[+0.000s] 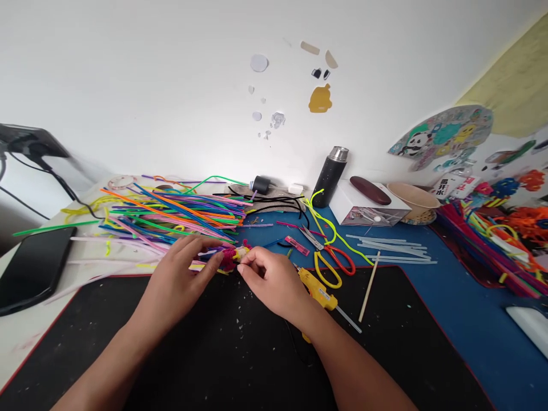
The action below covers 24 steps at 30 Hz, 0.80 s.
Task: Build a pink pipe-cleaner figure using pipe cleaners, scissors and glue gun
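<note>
Between my hands, above the back part of the black mat (231, 354), is a small pipe-cleaner figure (229, 258), magenta with a pale yellow end. My left hand (182, 277) holds it from the left, thumb below and fingers above. At its yellow end, my right hand (276, 279) is closed in a pinch; fingertips hide part of the figure there. A yellow glue gun (317, 288) with a glue stick in its back lies partly under my right forearm. Scissors (327, 268) with red and yellow handles rest just beyond it.
A heap of coloured pipe cleaners (184, 208) spreads at the back left, near a black phone (36, 268). Clear glue sticks (394, 246) and a wooden stick (369, 288) lie right. Behind stand a black flask (329, 177), a tissue box (363, 211) and a bowl (413, 197).
</note>
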Each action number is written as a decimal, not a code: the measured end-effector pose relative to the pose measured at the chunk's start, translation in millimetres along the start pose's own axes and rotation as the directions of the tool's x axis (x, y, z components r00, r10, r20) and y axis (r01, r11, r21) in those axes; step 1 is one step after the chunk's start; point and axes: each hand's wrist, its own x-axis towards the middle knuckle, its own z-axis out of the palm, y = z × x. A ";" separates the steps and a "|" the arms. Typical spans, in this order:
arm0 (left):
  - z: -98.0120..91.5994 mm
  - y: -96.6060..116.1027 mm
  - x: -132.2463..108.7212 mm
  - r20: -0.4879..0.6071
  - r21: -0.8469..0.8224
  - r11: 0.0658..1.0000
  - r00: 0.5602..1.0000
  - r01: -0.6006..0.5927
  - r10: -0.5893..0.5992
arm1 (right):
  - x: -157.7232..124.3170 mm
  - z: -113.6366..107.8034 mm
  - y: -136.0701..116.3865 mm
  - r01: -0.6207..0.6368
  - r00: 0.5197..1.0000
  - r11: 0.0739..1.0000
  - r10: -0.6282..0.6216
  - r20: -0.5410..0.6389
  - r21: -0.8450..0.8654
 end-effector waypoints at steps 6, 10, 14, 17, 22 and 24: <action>-2.9 4.7 -5.6 0.093 -0.101 0.991 0.991 -0.083 0.092 | -1.9 0.5 -2.5 0.058 0.998 0.998 -0.059 0.012 0.019; 0.8 4.5 -7.9 0.185 -0.172 0.985 0.981 -0.020 0.052 | -2.2 1.4 -1.2 0.071 0.997 0.994 -0.070 -0.015 0.080; 3.4 9.4 -9.6 0.254 -0.255 0.965 0.967 0.065 0.002 | -2.8 0.9 -3.0 0.042 0.999 0.992 -0.043 0.001 0.119; 1.3 13.0 -8.2 0.254 -0.269 0.959 0.967 0.085 -0.014 | -3.7 -4.6 -6.5 0.040 0.998 0.992 -0.045 0.041 0.118; -7.7 9.2 -3.6 0.148 -0.144 0.988 0.989 0.050 -0.028 | 2.1 -26.6 -1.0 -0.006 1.000 0.989 0.003 -0.020 -0.150; -8.3 5.4 -3.9 0.177 -0.080 0.996 0.983 -0.038 0.051 | 7.2 -36.5 5.6 -0.066 0.995 0.928 0.032 -0.100 -0.367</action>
